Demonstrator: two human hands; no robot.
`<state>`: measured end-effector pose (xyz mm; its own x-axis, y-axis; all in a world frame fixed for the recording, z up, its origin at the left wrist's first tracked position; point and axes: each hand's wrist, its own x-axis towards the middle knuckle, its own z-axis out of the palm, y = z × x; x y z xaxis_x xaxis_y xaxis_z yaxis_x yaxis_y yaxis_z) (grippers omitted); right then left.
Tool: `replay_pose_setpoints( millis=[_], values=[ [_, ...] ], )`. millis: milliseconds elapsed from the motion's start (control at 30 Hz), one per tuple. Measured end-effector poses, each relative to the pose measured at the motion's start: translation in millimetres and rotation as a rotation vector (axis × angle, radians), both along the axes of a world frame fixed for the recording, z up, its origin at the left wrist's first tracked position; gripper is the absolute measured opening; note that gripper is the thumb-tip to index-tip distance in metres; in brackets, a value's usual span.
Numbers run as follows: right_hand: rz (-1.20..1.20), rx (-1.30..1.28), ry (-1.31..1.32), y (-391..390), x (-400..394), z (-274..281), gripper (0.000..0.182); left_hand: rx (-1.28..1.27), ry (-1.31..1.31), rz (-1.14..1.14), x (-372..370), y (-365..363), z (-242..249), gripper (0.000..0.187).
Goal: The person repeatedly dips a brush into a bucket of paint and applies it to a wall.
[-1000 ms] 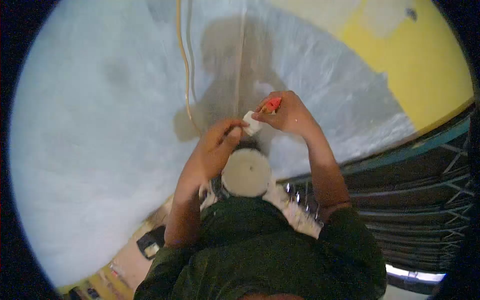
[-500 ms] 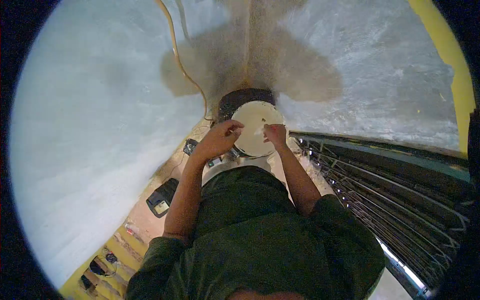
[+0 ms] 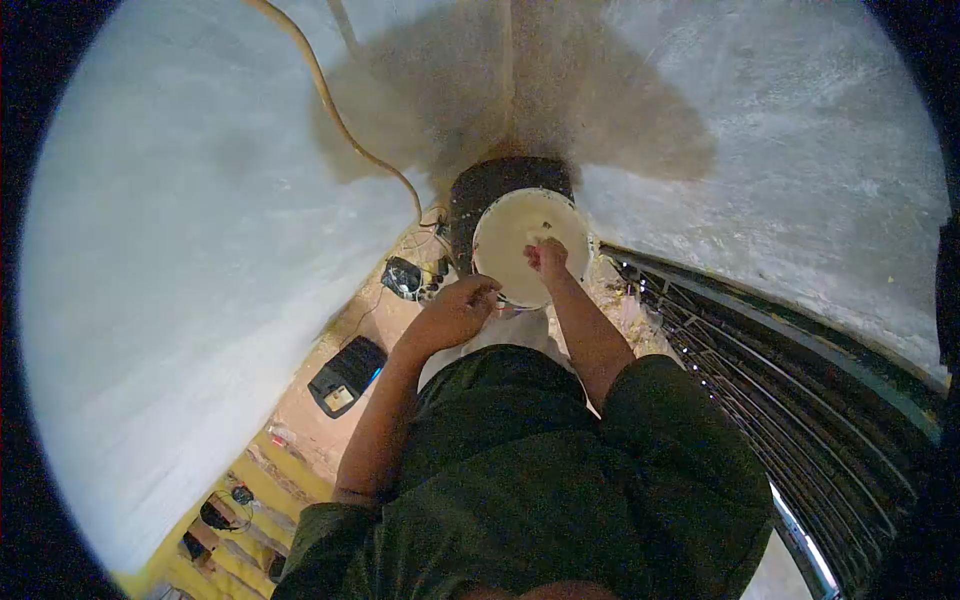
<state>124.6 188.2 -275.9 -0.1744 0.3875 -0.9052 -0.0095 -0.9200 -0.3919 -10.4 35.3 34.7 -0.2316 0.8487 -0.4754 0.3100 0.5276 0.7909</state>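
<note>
A round, off-white disc-like surface with a dark, speckled rim (image 3: 505, 230) lies in front of me, like the top of a bucket. Over its middle is my right hand (image 3: 548, 259), fingers drawn together in a pinch; a pale patch shows at the fingertips, too small to name. A small dark speck (image 3: 547, 226) sits on the surface just beyond them. My left hand (image 3: 458, 315) is at the near left of the rim, its fingers curled in and pressed together, which hides whatever is between them.
A dark round container (image 3: 470, 190) stands behind the disc in the wall corner. A tan hose (image 3: 335, 115) hangs down the left wall. On the floor lie a black bag (image 3: 403, 277) and an open black case (image 3: 346, 376). Long dark metal racks (image 3: 760, 350) line the right side.
My left hand has drawn down from over the disc to its near-left rim. The right hand has moved inward over the middle of the disc. The view has shifted slightly.
</note>
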Motion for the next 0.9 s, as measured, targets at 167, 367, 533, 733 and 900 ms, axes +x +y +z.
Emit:
replay_pose_setpoints(
  millis=[167, 367, 533, 733, 900],
  values=[
    [-0.118, -0.305, 0.1, -2.6, 1.3, -29.6, 0.014, -0.101, -0.042, -0.003, 0.4, 6.4, 17.5, 0.026],
    [-0.23, -0.351, 0.033, -1.2, 3.3, -73.8, 0.018, -0.087, -0.107, 0.084, 4.4, -10.9, -2.9, 0.029],
    [-0.135, -0.333, -0.1, 3.6, -1.6, -71.7, 0.021, -0.127, -0.19, 0.134, 6.8, -6.7, 6.6, 0.031],
    [0.027, -0.457, -0.022, 4.8, 38.7, -157.1, 0.025, -0.174, -0.172, 0.153, 14.9, -22.0, -4.0, 0.033],
    [0.329, -0.094, -0.148, 2.9, -8.7, -78.0, 0.023, -0.17, -0.134, 0.157, 15.4, -34.9, -5.9, 0.032]
  ],
)
